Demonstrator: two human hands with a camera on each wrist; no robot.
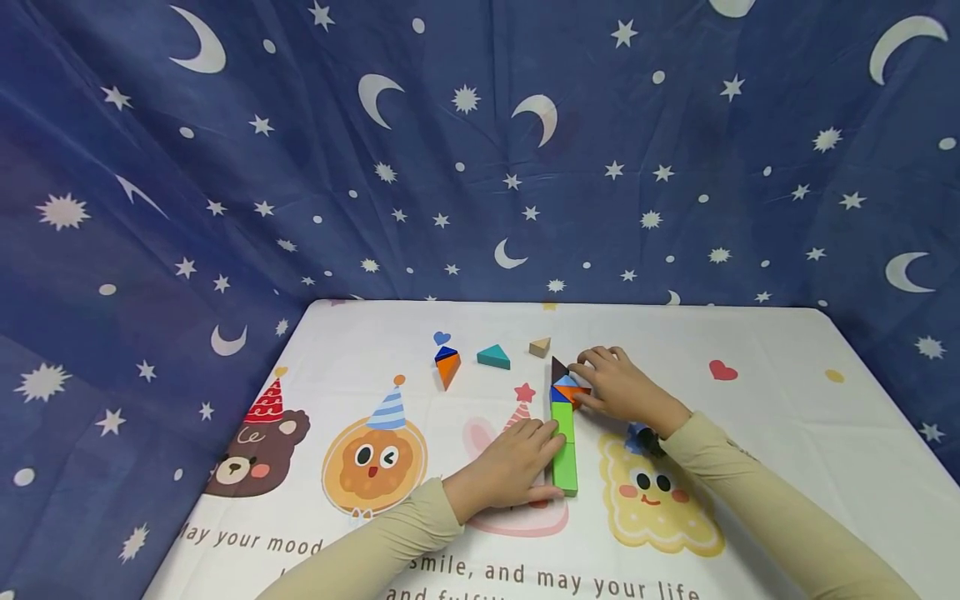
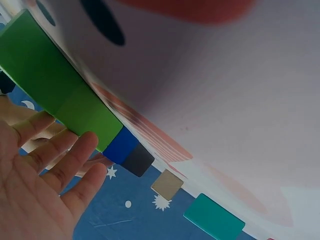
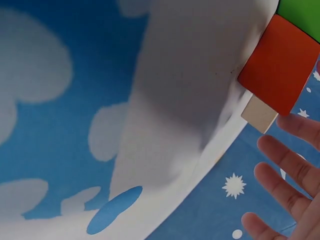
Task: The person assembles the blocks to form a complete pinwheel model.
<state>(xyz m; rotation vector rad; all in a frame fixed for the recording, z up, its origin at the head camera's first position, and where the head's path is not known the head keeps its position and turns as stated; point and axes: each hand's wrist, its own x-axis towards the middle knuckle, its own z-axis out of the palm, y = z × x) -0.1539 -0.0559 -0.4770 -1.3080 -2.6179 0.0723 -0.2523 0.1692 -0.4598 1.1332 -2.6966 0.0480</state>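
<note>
Two green blocks [image 1: 565,471] stand end to end in a row in the head view. Beyond them, the row continues with a blue triangular block [image 1: 558,396], an orange triangular block [image 1: 573,390], a light blue piece [image 1: 566,381] and a black triangular block [image 1: 558,369]. My left hand [image 1: 516,462] lies along the left of the green blocks, its outstretched fingertips touching them. From the right, my right hand [image 1: 626,387] reaches the far end with extended fingers. In the right wrist view a fingertip touches the edge of the orange block [image 3: 282,65].
Behind and left of the row lie a tan triangular block [image 1: 540,347], a teal triangular block [image 1: 494,357], and a dark blue triangle [image 1: 446,353] against an orange one [image 1: 447,370]. A starry blue curtain [image 1: 480,208] borders the printed white tablecloth [image 1: 787,433].
</note>
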